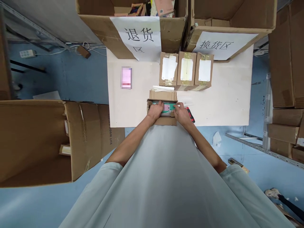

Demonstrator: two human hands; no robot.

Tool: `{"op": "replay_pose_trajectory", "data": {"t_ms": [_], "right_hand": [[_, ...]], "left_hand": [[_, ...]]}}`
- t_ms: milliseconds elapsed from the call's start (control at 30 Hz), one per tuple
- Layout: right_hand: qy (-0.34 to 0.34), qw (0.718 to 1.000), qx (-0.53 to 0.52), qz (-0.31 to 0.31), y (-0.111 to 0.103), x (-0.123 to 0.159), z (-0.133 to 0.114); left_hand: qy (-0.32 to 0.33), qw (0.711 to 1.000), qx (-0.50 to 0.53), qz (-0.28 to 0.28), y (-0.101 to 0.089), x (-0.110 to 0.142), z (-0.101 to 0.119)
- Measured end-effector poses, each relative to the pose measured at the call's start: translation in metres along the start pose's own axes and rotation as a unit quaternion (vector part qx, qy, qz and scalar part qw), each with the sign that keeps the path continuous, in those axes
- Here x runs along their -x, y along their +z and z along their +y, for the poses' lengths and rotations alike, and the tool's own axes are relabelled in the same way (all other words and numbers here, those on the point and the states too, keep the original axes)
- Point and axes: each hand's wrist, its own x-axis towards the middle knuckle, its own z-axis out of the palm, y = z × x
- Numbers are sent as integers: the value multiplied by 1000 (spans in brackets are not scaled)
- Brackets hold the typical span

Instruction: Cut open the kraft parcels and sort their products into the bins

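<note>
A small open cardboard box [162, 95] lies at the near edge of the white table [225, 95], its flaps spread. Inside it sits a green and pink packaged item [167, 107]. My left hand [155, 110] has its fingers curled over the left end of that item. My right hand [181, 112] grips its right end, fingers closed. Both hands are inside the box opening.
Three taped parcels [186, 70] with white labels stand in a row behind the box. A red-and-black tool [190, 114] lies by my right hand. A pink object [126, 77] is left on the table. Large labelled cartons [133, 31] stand beyond; another big carton [47, 139] at left.
</note>
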Motion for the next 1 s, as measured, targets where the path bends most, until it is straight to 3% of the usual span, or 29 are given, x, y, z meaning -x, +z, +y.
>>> {"op": "replay_pose_trajectory", "data": {"t_ms": [200,333,533,733,833,1000], "right_hand": [[4,994,-94,62,2,13,6],[-4,970,-212,119,-1,19,11],[43,922,-331,198,-25,25,12],[36,900,-384,203,-50,29,-1],[12,901,-384,200,-55,25,-10],[-27,935,-305,178,-50,13,-11]], "left_hand": [[-25,999,22,32,-17,24,0],[-32,996,33,74,-35,42,0],[0,985,68,156,-61,63,-4],[23,966,166,194,-71,63,-21],[4,957,211,200,-73,61,-28],[-30,947,240,211,-70,62,-33]]}}
